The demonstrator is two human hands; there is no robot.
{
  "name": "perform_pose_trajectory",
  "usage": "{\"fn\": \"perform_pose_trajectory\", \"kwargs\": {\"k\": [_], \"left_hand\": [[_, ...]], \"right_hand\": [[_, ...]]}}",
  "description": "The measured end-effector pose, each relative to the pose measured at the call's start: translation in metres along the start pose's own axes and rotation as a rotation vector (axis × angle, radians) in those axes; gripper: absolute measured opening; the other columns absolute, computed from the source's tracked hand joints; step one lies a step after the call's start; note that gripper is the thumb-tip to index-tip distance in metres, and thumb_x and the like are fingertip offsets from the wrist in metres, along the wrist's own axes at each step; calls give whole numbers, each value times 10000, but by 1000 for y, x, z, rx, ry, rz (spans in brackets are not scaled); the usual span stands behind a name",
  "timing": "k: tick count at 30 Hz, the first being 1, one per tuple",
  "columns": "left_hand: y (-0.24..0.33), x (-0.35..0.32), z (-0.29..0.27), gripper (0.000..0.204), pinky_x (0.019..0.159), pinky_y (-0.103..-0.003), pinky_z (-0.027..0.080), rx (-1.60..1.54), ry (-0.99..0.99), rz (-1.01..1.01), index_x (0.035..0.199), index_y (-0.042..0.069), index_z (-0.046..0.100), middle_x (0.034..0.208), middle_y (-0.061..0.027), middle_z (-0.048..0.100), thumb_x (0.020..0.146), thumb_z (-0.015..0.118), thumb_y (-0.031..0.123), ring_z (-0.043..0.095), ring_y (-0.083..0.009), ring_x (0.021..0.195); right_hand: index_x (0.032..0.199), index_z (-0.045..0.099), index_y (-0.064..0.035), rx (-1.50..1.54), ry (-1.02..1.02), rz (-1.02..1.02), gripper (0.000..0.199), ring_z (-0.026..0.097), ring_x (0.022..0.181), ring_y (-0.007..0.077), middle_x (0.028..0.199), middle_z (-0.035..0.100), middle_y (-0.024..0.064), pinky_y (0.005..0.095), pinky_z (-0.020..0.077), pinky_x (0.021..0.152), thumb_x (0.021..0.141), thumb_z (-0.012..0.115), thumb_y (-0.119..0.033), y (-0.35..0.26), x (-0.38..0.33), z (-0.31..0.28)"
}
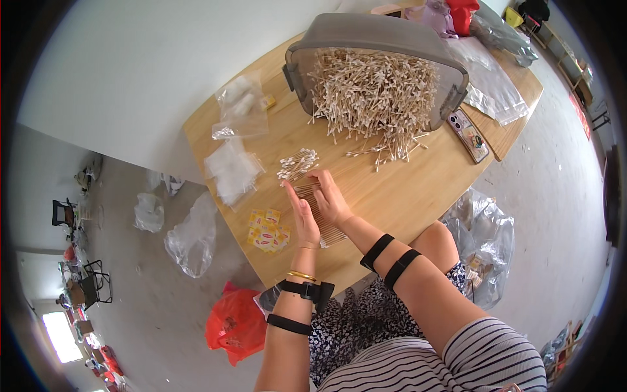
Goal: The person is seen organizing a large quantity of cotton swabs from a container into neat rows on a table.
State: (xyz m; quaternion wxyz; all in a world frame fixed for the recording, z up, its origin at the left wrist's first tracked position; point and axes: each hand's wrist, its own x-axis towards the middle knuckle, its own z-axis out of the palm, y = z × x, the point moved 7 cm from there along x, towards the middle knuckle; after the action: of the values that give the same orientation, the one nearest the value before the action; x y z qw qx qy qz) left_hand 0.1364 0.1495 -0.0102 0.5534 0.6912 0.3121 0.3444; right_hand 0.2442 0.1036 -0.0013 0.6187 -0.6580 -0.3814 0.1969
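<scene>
A row of cotton swabs (337, 236) lies side by side on the wooden table in front of me. My left hand (304, 221) stands on its edge along the row's left side, fingers stretched out together. Against the right part of the row rests my right hand (330, 200), its fingers extended and slightly bent. Part of the row is hidden under the hands. Just beyond the fingertips is a small loose pile of swabs (298, 163). A grey plastic bin (372, 31), tipped on its side, holds a big heap of cotton swabs (375, 91) that spills onto the table.
Left on the wooden table (392, 189) are clear plastic bags (233, 171) and small yellow-and-white labels (268, 230). A phone (468, 136) lies right of the bin. Below the table edges are a red bag (237, 323) and a clear bag (486, 242).
</scene>
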Motion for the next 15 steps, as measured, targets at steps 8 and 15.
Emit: {"fn": "perform_pose_trajectory", "kwargs": {"k": [8,15], "left_hand": [[5,-6,-16,834,1256,-435,90,-44,75,-27,1610,0,80,1688,-197,69,1059,258,600,62,-323,1564],[4,-14,-26,705,1241,-477,175,198,24,31,1564,-45,241,1616,-234,286,1082,350,457,231,-385,1519]], "right_hand": [[1202,639,-69,-517,-277,-159,350,523,1196,323,1290,592,79,421,422,1046,884,512,5,-12,8,5],[1250,665,-129,-673,-328,-189,411,487,1251,268,1286,590,48,398,397,1055,848,607,-67,-12,6,7]]}}
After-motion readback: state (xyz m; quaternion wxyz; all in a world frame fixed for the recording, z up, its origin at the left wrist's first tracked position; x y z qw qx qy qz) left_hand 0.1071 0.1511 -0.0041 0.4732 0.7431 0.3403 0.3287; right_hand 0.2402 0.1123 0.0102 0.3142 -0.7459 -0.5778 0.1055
